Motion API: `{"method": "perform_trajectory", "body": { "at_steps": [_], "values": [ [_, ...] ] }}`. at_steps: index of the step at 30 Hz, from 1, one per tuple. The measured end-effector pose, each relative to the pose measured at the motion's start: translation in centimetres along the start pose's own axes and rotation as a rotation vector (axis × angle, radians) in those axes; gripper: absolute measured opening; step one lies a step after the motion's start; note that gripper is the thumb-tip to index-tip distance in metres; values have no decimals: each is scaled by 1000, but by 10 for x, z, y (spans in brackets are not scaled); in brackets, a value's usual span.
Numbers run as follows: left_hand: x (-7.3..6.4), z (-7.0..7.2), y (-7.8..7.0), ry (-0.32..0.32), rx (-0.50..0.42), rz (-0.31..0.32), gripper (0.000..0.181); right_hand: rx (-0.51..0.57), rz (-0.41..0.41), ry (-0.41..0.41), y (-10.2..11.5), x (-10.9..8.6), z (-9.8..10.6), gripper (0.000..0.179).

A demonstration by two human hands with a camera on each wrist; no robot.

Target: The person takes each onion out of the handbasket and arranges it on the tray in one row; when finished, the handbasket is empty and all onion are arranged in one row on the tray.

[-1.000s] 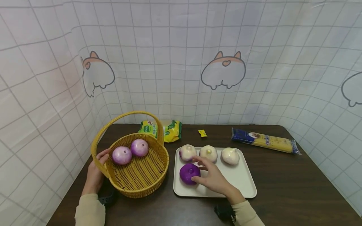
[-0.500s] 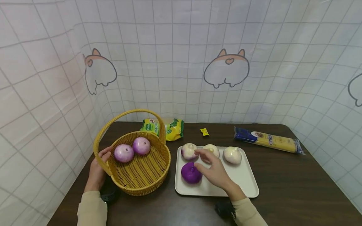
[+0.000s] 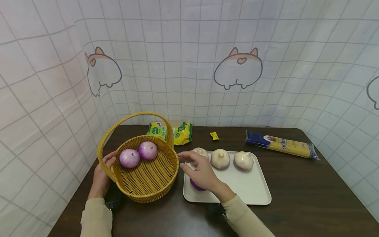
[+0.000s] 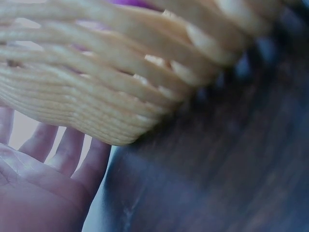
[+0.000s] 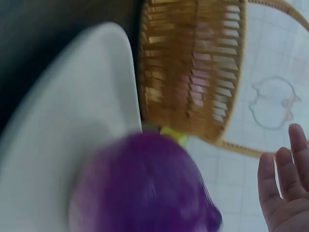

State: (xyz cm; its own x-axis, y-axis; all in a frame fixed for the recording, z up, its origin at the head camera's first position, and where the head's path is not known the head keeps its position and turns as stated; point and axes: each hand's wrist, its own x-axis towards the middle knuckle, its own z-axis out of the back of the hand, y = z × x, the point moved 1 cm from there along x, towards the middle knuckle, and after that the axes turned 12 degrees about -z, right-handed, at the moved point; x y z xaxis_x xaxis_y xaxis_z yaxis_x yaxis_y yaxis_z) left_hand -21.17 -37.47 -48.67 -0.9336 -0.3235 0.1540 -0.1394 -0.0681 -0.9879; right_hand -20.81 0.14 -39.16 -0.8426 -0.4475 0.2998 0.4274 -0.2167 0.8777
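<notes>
The left hand (image 3: 101, 176) lay against the left side of a yellow wicker basket (image 3: 148, 181), its fingers extended and touching the weave; inside, two light purple onions (image 3: 129, 158) sat toward the far left; the right hand (image 3: 202, 171) hovered, fingers loosely extended, tips near the basket's right rim, contact there unclear; below it, a dark purple onion (image 3: 196, 186), partly hidden, sat on the left of a white tray (image 3: 245, 189); three pale bulbs (image 3: 220, 159) lined the tray's far side. Across the dark table (image 3: 299, 187), green-and-yellow packaging (image 3: 182, 133) lay behind the basket, a small yellow sachet (image 3: 214, 136) behind the tray, a long blue-and-yellow package (image 3: 281, 144) farther right; white gridded curtain (image 3: 183, 72) with animal drawings (image 3: 238, 70) rose behind.
</notes>
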Motion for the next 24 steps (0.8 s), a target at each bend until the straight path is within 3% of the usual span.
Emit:
{"method": "perform_trajectory", "body": {
  "at_steps": [8,18,24],
  "values": [
    [-7,-3,-14,22,-28,-7,55,25,-60,83,-34,14,-31,24],
    [-3,2,-1,7,-24,-25,52,-21,-83,154,-30,35,-59,28],
    [0,2,2,14,17,-36,53,-131,-133,161,-29,49,-69,32]
  ]
}}
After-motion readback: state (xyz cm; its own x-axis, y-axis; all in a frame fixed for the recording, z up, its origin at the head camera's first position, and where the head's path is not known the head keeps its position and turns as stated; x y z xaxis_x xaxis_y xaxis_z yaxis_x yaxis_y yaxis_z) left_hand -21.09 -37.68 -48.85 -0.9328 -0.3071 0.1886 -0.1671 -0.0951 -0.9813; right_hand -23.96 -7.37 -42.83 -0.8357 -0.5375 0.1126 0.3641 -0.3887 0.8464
